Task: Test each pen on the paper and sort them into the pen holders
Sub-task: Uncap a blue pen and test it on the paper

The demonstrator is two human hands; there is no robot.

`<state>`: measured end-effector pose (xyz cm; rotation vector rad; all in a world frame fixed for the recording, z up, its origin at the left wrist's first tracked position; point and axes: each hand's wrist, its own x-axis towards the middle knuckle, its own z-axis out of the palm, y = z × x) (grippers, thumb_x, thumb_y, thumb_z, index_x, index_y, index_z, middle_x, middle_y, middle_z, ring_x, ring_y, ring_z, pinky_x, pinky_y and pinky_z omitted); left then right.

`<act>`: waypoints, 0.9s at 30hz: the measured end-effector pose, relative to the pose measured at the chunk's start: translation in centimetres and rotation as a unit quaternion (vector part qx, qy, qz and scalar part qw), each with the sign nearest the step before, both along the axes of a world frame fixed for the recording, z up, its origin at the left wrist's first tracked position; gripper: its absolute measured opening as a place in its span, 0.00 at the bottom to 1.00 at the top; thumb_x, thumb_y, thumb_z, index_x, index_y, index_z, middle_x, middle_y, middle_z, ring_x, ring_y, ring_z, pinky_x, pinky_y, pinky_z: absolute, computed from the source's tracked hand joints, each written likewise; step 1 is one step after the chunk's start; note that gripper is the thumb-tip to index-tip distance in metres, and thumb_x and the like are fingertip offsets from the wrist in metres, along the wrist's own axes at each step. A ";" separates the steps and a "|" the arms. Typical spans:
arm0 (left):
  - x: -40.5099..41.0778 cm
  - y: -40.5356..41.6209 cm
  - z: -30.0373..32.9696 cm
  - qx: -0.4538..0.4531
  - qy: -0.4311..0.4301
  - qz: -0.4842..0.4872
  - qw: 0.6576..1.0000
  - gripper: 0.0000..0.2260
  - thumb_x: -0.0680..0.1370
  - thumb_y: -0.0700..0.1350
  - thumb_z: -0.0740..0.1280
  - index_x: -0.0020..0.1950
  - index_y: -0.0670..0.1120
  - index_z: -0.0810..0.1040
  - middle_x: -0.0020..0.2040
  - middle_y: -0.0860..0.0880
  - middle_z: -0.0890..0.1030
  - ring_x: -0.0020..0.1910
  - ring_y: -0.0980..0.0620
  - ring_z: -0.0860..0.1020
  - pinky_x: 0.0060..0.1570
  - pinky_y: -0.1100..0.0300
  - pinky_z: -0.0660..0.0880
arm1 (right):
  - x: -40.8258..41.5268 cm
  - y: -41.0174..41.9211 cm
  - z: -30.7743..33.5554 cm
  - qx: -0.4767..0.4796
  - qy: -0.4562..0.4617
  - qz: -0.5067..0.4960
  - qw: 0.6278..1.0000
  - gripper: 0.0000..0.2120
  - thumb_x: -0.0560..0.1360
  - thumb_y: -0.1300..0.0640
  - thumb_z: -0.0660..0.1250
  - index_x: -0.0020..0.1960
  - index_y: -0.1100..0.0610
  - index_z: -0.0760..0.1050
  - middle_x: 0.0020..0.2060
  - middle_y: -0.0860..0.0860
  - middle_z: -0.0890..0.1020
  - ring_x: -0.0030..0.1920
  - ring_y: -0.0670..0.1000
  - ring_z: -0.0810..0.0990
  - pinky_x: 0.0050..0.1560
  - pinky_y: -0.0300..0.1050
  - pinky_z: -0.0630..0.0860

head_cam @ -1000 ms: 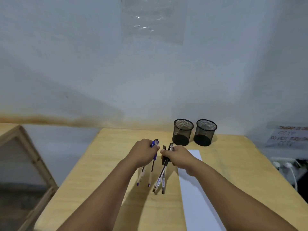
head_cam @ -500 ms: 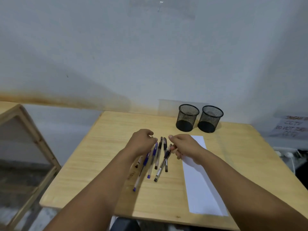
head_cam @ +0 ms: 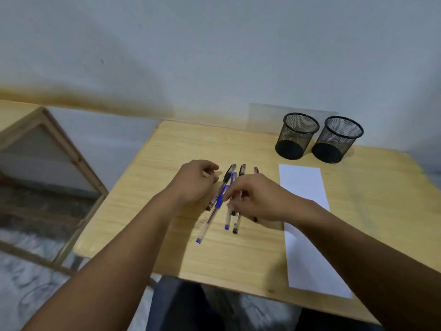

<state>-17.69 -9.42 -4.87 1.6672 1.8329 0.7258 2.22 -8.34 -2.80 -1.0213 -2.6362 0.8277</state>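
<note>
A: Head view, item one — wooden table (head_cam: 238, 259), pale grain, its far edge against the wall (head_cam: 214, 56).

B: Next in size?

A: White paper (head_cam: 307, 225), a long strip running from the table's near edge up toward the far right corner, lying flat. Its left side passes under the right forearm.

B: Holders?

A: Two black mesh pen holders at the far right corner, upright, side by side and almost touching: left holder (head_cam: 297, 136), right holder (head_cam: 337, 139). No pens seen in either.

B: Hands?

A: Left hand (head_cam: 193, 185), knuckles up over the left side of the pens, fingers loosely curled; whether it holds one I cannot tell. Right hand (head_cam: 257, 199), fingers bent down onto the pen cluster, seemingly pinching a pen — which one is hidden by the fingers.

B: Pens?

A: A loose fan of pens (head_cam: 230, 199) at the table's middle, just left of the paper. Blue pen (head_cam: 210, 218) slants toward the near left; a second blue-tipped pen (head_cam: 227, 223) and a black-tipped pen (head_cam: 235, 225) beside it; black caps (head_cam: 242, 169) point to the far edge.
</note>
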 end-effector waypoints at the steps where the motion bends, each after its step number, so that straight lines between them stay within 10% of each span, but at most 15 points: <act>1: -0.5 -0.3 0.0 -0.003 0.004 -0.001 1.000 0.12 0.79 0.46 0.67 0.62 0.48 0.80 0.52 0.54 0.80 0.51 0.53 0.79 0.51 0.63 0.70 | -0.6 -0.6 -0.3 0.018 -0.007 0.025 0.999 0.09 0.74 0.54 0.70 0.53 0.46 0.83 0.42 0.40 0.78 0.41 0.40 0.77 0.42 0.34 0.72; 11: -2.4 -3.8 0.4 -0.012 0.000 0.016 1.000 0.13 0.80 0.46 0.67 0.64 0.51 0.78 0.55 0.56 0.80 0.49 0.62 0.78 0.46 0.69 0.71 | -3.1 -3.1 -2.0 0.255 -0.037 0.159 0.953 0.08 0.78 0.52 0.66 0.54 0.49 0.82 0.45 0.47 0.78 0.46 0.51 0.74 0.45 0.51 0.75; 16: -1.2 -3.9 1.1 0.012 -0.041 0.004 0.999 0.11 0.80 0.45 0.66 0.62 0.50 0.81 0.56 0.55 0.82 0.51 0.56 0.80 0.53 0.61 0.75 | -0.8 -4.4 -0.6 0.006 0.176 0.017 0.984 0.06 0.79 0.57 0.65 0.51 0.47 0.79 0.46 0.42 0.77 0.48 0.42 0.75 0.48 0.33 0.71; 22: 3.3 -3.1 2.9 -0.015 -0.092 -0.091 0.991 0.18 0.81 0.62 0.58 0.57 0.55 0.83 0.51 0.50 0.85 0.51 0.54 0.81 0.53 0.50 0.76 | 3.4 -2.0 0.3 -0.232 0.428 -0.235 0.841 0.06 0.80 0.62 0.64 0.50 0.54 0.77 0.42 0.49 0.82 0.43 0.48 0.81 0.44 0.43 0.78; 27: 7.1 -0.4 3.0 -0.019 -0.115 -0.126 0.985 0.08 0.80 0.50 0.65 0.53 0.54 0.84 0.46 0.52 0.84 0.45 0.53 0.81 0.46 0.58 0.75 | 6.9 0.4 0.3 -0.322 0.547 -0.311 0.707 0.05 0.80 0.63 0.62 0.53 0.57 0.76 0.44 0.57 0.79 0.42 0.50 0.79 0.48 0.44 0.79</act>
